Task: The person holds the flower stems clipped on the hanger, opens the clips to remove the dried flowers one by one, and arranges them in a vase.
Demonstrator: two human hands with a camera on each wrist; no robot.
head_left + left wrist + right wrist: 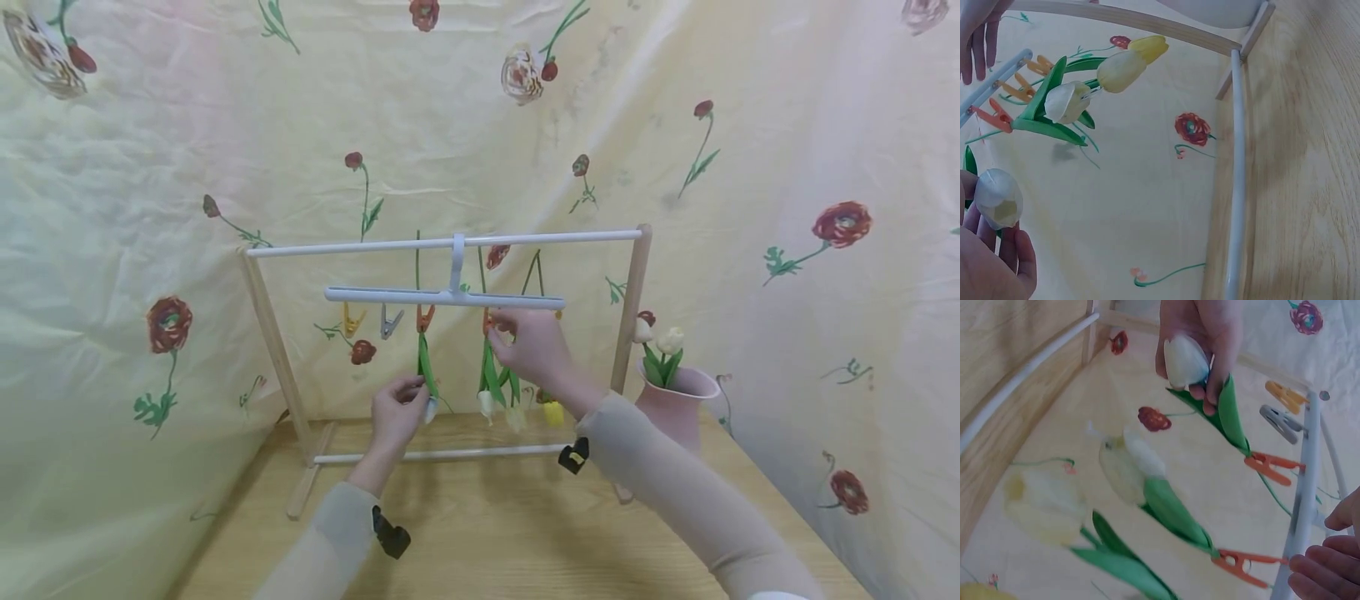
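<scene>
yellow clip point(351, 323) first, far left on the white hanger point(382, 295), with no flower in it. next to it, a grey clip point(388, 323), bare too. then an orange clip point(425, 320), with the white tulip point(431, 410) under it. hangs nearly straight up and down, bloom at the bottom, green stem up past the hanger. left hand point(396, 410) low, on the bloom, thumb and fingers bent to hold it. so, clip almost straight up from the grip, and left hand the nearer one to this bloom. right of that, a second orange clip point(487, 321) with another white tulip point(486, 405). right hand point(532, 346) just beside this clip, up and to the right of the held bloom, fingers loose, thumb apart, nothing held. touch on the clip: cannot tell. farther right, a yellow tulip point(553, 413), head down. last, a pink vase point(673, 410).
</scene>
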